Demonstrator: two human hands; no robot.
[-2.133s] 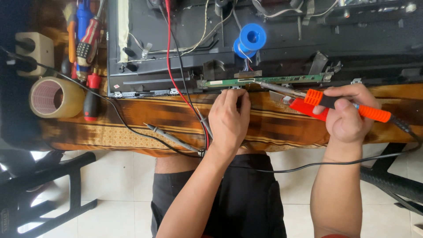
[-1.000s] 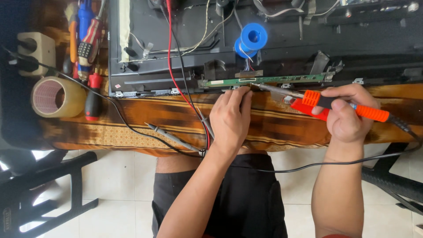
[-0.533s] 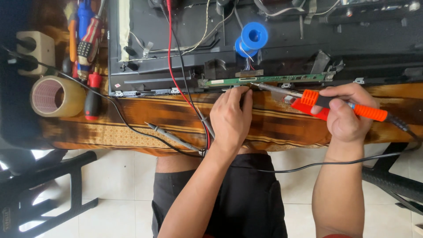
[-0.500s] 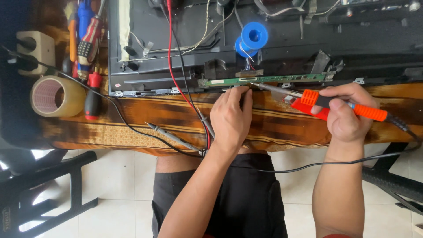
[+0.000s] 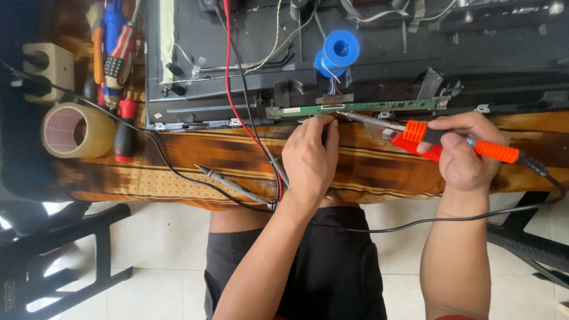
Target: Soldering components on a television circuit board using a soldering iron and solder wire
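- Down on the tabletop (image 5: 178, 160): 1 long green circuit strip (image 5: 355, 108) along the edge of 1 dark panel (image 5: 379, 65).
- Right hand (image 5: 462, 157) clamped on 1 orange soldering iron (image 5: 456, 142), tip at the strip.
- Left hand (image 5: 309, 163) with fingertips pinched together just beside that tip; held item too thin to tell.
- 1 blue solder spool (image 5: 338, 50) on the panel.
- 1 tape roll (image 5: 77, 130) far left, 2 probe leads (image 5: 231, 184) between.

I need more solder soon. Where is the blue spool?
The blue spool sits upper centre in the head view, on the dark panel just above the green circuit strip.
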